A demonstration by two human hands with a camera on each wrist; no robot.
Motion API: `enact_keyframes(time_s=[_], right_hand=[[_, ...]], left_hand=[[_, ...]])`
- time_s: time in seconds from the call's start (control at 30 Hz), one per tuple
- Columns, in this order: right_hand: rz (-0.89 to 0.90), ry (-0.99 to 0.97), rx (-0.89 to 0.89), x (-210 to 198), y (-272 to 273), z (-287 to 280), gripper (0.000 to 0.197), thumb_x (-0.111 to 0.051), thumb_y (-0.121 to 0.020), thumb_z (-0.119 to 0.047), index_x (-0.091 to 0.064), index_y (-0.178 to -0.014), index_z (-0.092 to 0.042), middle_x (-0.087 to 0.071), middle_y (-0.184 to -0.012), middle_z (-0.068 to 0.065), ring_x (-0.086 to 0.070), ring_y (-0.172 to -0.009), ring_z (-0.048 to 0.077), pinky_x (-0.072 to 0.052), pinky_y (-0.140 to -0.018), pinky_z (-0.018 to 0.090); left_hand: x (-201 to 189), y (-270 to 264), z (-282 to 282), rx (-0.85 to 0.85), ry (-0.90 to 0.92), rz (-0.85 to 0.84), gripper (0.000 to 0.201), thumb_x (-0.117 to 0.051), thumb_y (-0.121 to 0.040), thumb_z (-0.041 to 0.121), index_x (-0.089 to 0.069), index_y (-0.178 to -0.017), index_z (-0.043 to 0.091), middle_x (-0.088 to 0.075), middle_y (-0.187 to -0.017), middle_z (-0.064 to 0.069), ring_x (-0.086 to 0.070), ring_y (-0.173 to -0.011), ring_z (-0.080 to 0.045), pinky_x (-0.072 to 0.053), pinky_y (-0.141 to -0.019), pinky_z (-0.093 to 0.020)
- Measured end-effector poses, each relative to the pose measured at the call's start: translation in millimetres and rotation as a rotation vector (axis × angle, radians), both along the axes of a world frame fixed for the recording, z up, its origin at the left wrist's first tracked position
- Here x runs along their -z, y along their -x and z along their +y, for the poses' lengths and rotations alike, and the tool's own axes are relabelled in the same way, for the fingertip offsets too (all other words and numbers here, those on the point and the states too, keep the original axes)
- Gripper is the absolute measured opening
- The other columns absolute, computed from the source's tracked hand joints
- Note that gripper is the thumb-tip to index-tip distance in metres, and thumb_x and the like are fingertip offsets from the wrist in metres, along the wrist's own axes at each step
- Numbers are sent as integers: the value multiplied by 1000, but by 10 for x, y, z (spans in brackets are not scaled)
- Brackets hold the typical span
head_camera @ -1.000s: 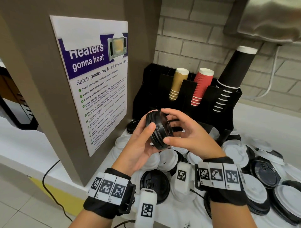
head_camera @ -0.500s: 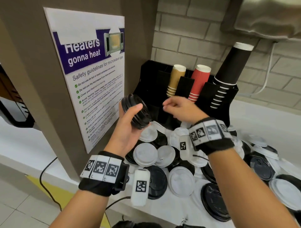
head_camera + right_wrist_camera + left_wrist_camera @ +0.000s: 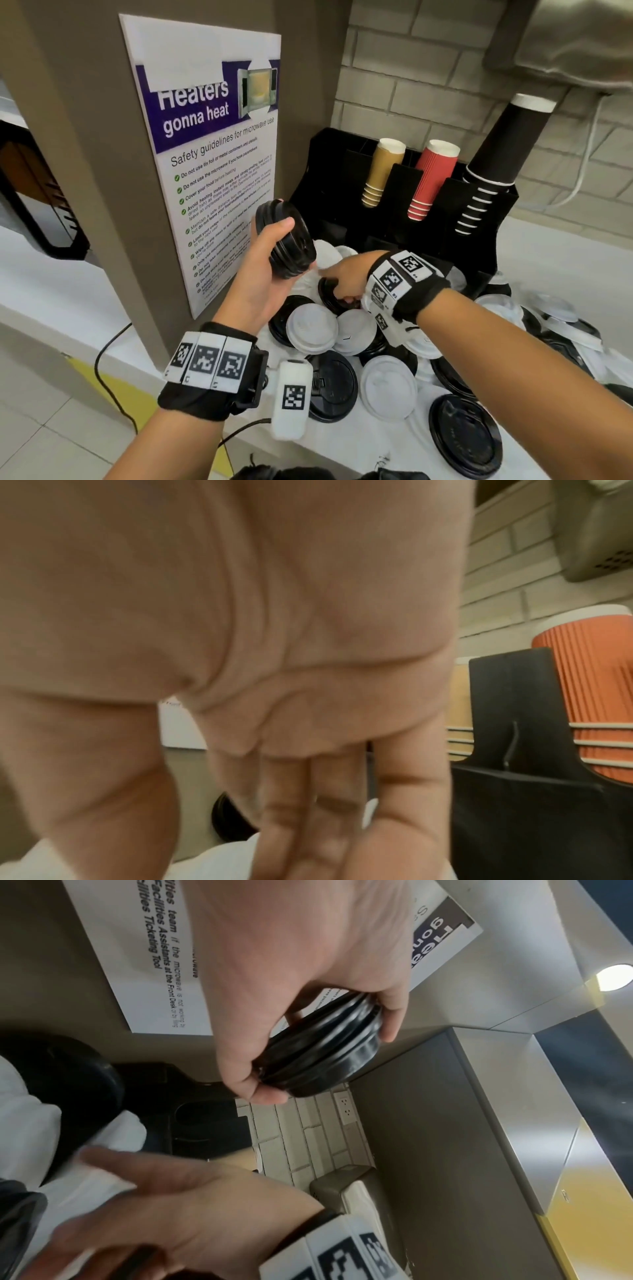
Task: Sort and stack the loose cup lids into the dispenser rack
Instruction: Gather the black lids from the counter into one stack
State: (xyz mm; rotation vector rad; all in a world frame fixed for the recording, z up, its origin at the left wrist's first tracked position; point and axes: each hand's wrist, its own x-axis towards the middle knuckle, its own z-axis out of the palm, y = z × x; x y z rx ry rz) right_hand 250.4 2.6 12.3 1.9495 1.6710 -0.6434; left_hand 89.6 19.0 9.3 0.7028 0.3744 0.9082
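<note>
Head view, near to far: loose lids litter the white counter, thin moulded plastic discs, black and white mixed, overlapping, so sorting is far from done. Left hand is clamped round a nested stack of black lids, thumb across the ribbed rims, held on edge, likely to take 1 more. Right hand reaches down onto a black lid in the pile; fingers hidden, grip unclear. Behind stands the black dispenser rack with ribbed paper cups.
</note>
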Motion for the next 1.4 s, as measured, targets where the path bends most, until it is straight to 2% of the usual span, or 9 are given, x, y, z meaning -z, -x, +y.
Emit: enact_keyframes(time_s=[0.07, 0.13, 0.43, 0.57, 0.8, 0.9, 1.03, 1.17, 1.4], right_hand=[[1, -96, 24, -18, -67, 29, 69, -52, -93, -23, -18, -153, -22, -46, -141, 11, -55, -112, 24, -49, -94, 34], [-14, -122, -1, 6, -114, 61, 72, -62, -88, -28, -25, -150, -20, -46, -140, 10, -52, -119, 25, -48, -97, 38], [-62, -109, 3, 289, -249, 149, 86, -81, -71, -38, -37, -139, -13, -54, -127, 10, -54, -113, 26, -45, -78, 32], [1, -208, 29, 359, -326, 101, 79, -80, -67, -37, -42, -133, -15, -56, -121, 9, -58, -105, 26, -54, -84, 39], [354, -432, 230, -94, -495, -6, 72, -77, -70, -32, -37, -130, -28, -58, -113, 4, -61, -96, 21, -55, -83, 36], [638, -568, 344, -283, -525, -214, 61, -76, -76, -20, -40, -125, -30, -56, -116, 7, -63, -101, 27, -54, -90, 41], [1026, -735, 387, -357, -331, -531, 54, -74, -80, -14, -47, -120, -39, -55, -121, 11, -65, -98, 22, -54, -89, 41], [1109, -849, 322, -265, -83, -693, 56, -73, -82, -13, -47, -127, -35, -56, -118, 11, -64, -100, 25, -56, -81, 36], [1093, -920, 208, -284, -24, -753, 61, -69, -83, -1, -48, -132, -29, -58, -111, -7, -62, -104, 12, -51, -89, 25]], left_hand=[[-7, -9, -10, -4, -4, 1, 79, -61, -74, 31, -36, -143, 1, -49, -114, -14, -52, -105, -25, -55, -67, -30], [-13, -21, -18, -3, -10, 1, 80, -61, -74, 30, -34, -143, 1, -47, -115, -13, -51, -105, -25, -56, -67, -29], [-20, -83, -42, 30, -23, 7, 75, -63, -73, 29, -39, -140, 6, -50, -114, -11, -55, -100, -23, -57, -70, -28], [6, -103, -35, 28, -49, 50, 76, -64, -74, 32, -38, -140, 5, -50, -115, -11, -53, -103, -23, -55, -74, -29], [62, -153, 8, 56, -68, 89, 66, -69, -74, 29, -50, -135, 12, -64, -109, -7, -67, -90, -16, -50, -80, -37], [58, -180, 18, 46, -71, 48, 37, -66, -76, 28, -60, -113, 24, -65, -101, -4, -63, -90, -18, -44, -81, -40], [48, -224, -4, 35, -98, 51, 36, -61, -79, 31, -57, -114, 26, -64, -109, -3, -61, -99, -20, -47, -82, -38], [69, -261, -96, 31, -131, 94, 45, -61, -79, 42, -53, -122, 28, -60, -124, -10, -59, -110, -28, -47, -87, -48], [102, -248, -168, 76, -193, 143, 57, -59, -87, 45, -47, -138, 24, -59, -132, -13, -62, -111, -25, -53, -77, -37]])
